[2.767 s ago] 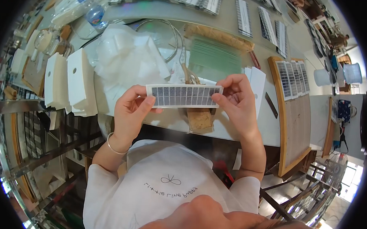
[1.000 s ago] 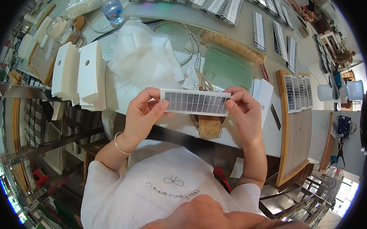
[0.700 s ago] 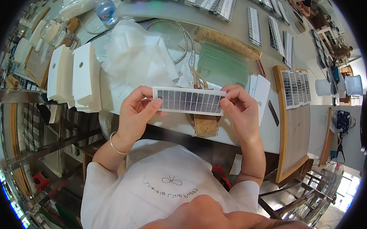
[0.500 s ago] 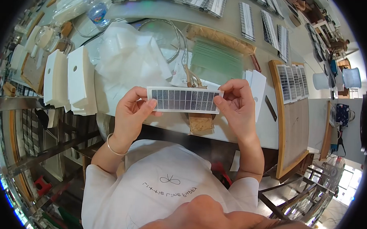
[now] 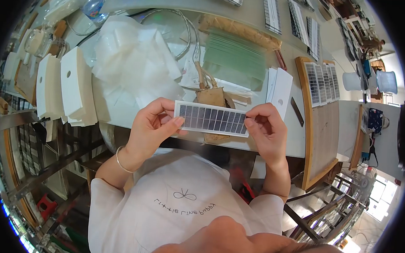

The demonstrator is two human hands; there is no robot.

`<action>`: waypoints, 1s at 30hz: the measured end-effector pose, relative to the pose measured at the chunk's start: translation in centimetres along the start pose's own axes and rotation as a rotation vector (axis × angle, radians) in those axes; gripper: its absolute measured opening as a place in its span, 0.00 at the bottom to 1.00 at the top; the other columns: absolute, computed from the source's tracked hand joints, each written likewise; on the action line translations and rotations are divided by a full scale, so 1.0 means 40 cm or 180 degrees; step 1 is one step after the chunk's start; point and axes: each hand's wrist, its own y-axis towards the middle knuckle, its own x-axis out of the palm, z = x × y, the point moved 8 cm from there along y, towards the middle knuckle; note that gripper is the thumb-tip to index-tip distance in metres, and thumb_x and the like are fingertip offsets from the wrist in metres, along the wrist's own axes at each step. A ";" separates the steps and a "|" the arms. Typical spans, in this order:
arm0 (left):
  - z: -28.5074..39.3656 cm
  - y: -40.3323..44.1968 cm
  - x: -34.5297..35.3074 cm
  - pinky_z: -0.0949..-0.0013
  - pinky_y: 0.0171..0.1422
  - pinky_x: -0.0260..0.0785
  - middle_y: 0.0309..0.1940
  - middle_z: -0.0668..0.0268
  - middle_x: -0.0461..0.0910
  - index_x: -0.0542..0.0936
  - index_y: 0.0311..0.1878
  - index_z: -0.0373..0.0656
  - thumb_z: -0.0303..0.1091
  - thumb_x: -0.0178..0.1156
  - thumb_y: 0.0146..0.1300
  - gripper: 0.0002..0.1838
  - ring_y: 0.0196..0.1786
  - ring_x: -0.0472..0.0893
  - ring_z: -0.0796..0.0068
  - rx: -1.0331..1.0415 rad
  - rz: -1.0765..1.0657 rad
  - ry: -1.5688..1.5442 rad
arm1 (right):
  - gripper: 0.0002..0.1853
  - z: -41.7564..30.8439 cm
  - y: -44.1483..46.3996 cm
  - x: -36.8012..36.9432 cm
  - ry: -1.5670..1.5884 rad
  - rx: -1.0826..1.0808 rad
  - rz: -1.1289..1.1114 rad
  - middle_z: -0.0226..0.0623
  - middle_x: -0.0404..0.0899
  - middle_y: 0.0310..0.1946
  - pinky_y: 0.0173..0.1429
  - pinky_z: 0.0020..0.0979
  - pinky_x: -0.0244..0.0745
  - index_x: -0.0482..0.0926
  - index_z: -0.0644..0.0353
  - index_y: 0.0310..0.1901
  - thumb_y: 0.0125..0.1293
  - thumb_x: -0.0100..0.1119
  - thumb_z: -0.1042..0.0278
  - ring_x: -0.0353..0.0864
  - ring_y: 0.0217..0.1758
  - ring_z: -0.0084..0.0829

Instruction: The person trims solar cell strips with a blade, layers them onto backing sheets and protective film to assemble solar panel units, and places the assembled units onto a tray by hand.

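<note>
A small solar panel (image 5: 214, 118), dark cells in a white border, is held out in front of my chest, its right end slightly lower. My left hand (image 5: 154, 125) pinches the left end between thumb and fingers. At the opposite end, my right hand (image 5: 268, 131) grips the edge the same way. Behind the panel stands a brownish block-shaped tool (image 5: 210, 97) with cables, partly covered by it. Beyond that lies a stack of greenish translucent sheets (image 5: 234, 60).
Crumpled white sheeting (image 5: 129, 61) lies left of centre, beside stacks of white boards (image 5: 75, 84). On the right, a wood-framed tray (image 5: 320, 139) carries several panels (image 5: 321, 84). A dark flat strip (image 5: 297, 112) and white cards (image 5: 280, 91) lie near it. A plastic bottle (image 5: 93, 9) is at the back left.
Both hands and the panel have shifted to the right and a little down in view. The panel has tipped, its right end now lower. The camera view has also moved slightly.
</note>
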 end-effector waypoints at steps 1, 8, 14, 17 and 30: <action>0.002 0.000 0.000 0.71 0.53 0.86 0.46 0.64 0.84 0.77 0.54 0.33 0.21 0.61 0.74 0.09 0.47 0.85 0.80 0.0026 -0.0050 0.0007 | 0.11 0.000 -0.001 0.001 0.0024 -0.0030 0.0024 0.31 0.77 0.45 0.49 0.21 0.74 0.79 0.66 0.50 0.69 0.64 0.87 0.77 0.43 0.18; 0.010 -0.003 -0.002 0.72 0.52 0.85 0.45 0.64 0.83 0.76 0.57 0.33 0.21 0.60 0.74 0.11 0.47 0.85 0.81 0.0109 -0.0088 0.0042 | 0.12 0.000 -0.001 0.006 -0.0049 -0.0054 0.0070 0.31 0.76 0.45 0.48 0.21 0.74 0.79 0.66 0.50 0.68 0.64 0.87 0.76 0.42 0.18; 0.019 -0.004 0.008 0.76 0.40 0.81 0.36 0.68 0.73 0.63 0.70 0.40 0.20 0.56 0.75 0.23 0.35 0.84 0.78 0.0169 -0.0045 0.0525 | 0.12 0.050 0.001 0.014 -0.0274 0.0684 -0.0173 0.30 0.76 0.44 0.45 0.21 0.71 0.80 0.63 0.52 0.68 0.65 0.83 0.71 0.39 0.18; 0.026 -0.004 0.013 0.77 0.35 0.80 0.36 0.68 0.72 0.59 0.71 0.43 0.20 0.54 0.76 0.25 0.32 0.84 0.77 0.0183 0.0016 0.0653 | 0.13 0.045 0.001 0.021 -0.0344 0.0767 -0.0103 0.31 0.76 0.44 0.45 0.22 0.70 0.80 0.62 0.52 0.68 0.66 0.81 0.71 0.39 0.20; 0.041 -0.017 0.002 0.78 0.31 0.77 0.39 0.65 0.80 0.76 0.51 0.36 0.24 0.55 0.78 0.04 0.29 0.84 0.80 0.0232 0.0235 0.1254 | 0.09 -0.016 0.047 0.061 -0.0941 -0.0067 -0.0679 0.37 0.74 0.46 0.47 0.28 0.75 0.84 0.59 0.48 0.69 0.62 0.80 0.76 0.44 0.29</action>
